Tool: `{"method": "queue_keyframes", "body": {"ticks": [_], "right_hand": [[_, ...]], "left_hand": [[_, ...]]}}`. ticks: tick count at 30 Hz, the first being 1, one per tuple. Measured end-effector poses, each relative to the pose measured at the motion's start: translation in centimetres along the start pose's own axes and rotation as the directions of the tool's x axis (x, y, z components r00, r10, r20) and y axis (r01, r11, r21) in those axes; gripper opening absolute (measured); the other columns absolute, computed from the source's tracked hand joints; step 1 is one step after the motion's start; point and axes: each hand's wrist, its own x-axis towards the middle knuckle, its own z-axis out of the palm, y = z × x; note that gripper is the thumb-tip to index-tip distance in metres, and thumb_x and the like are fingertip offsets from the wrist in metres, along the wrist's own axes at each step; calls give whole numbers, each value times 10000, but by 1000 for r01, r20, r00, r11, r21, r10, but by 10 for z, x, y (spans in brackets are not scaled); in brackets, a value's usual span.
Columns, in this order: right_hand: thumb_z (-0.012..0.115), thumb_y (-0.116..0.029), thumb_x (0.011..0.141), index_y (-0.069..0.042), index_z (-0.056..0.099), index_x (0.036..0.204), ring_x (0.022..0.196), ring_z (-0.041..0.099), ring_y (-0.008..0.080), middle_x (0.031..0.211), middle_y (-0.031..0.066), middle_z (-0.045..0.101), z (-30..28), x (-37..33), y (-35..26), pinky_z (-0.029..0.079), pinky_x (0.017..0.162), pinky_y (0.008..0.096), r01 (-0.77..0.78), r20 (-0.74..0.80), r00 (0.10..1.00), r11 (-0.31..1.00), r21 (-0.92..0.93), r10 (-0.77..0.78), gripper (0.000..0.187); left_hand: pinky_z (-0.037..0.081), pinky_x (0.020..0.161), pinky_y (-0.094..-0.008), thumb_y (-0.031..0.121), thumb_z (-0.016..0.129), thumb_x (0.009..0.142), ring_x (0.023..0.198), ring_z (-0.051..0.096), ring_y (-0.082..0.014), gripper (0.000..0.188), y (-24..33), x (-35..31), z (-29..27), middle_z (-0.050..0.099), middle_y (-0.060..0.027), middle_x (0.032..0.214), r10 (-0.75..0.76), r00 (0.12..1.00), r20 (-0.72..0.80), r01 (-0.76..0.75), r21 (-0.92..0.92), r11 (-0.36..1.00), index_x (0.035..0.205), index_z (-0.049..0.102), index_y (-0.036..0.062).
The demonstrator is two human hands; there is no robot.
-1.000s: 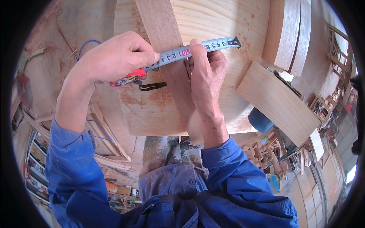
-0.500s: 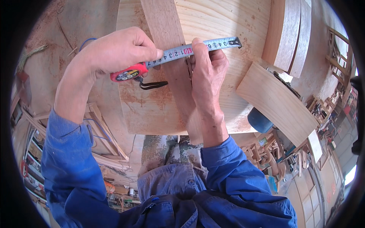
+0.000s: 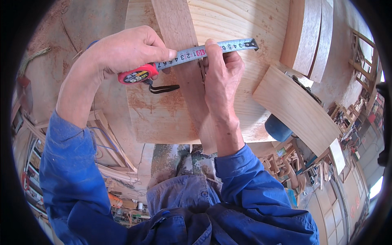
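- I have the tape measure [image 3: 136, 76] over the far half of the pale wooden surface [image 3: 159, 130], its case at the left edge, its blade crossing above the brown plank [image 3: 192, 90].
- My left hand [image 3: 118, 53] is closed round the case, thumb along the blade near its mouth.
- My right hand [image 3: 224, 81] pinches the blade just past the plank's right side, thumb on top, fingers curled beneath; the hook end sticks out free to the right.
- To read this well, I'd lay the blade square across the plank and sink it flat onto the wood; I can't tell whether it touches now.
- I'd set the right thumbnail exactly at the plank's side and sight from straight above.
- The black strap [image 3: 163, 88] hangs near the case; best clear of the blade.
- Bare wood lies between the hook and the stacked planks [image 3: 301, 36] at the right edge.
- Toward the near right corner, a loose board [image 3: 296, 110] and a blue bucket [image 3: 278, 128] narrow my room.
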Motion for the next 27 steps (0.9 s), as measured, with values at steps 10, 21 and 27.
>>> {"method": "queue_keyframes", "body": {"ticks": [10,21,27], "right_hand": [[645,-170,972,21,579,679,600,441,57,614,-12,550,0,0,-2,357,524,279,-6,-1,1000,999,-37,6,356],[674,-186,961,-64,624,760,593,454,31,669,-38,561,-1,-1,-1,360,542,221,-44,33,999,998,44,43,241],[675,-182,956,-59,624,765,595,459,34,674,-35,564,-2,0,1,367,543,224,-42,42,998,999,8,41,233]], "left_hand": [[293,476,-243,331,671,1000,516,370,-19,449,-7,4,-5,486,91,579,3,1000,31,-2,-35,999,638,641,67],[310,468,-245,330,663,1004,508,389,-25,458,-6,3,-5,497,75,575,-26,999,26,26,-12,1000,629,621,69],[416,485,-236,329,657,1008,515,478,-33,445,-5,2,-7,532,50,588,-34,998,50,35,-27,999,655,619,61]]}}
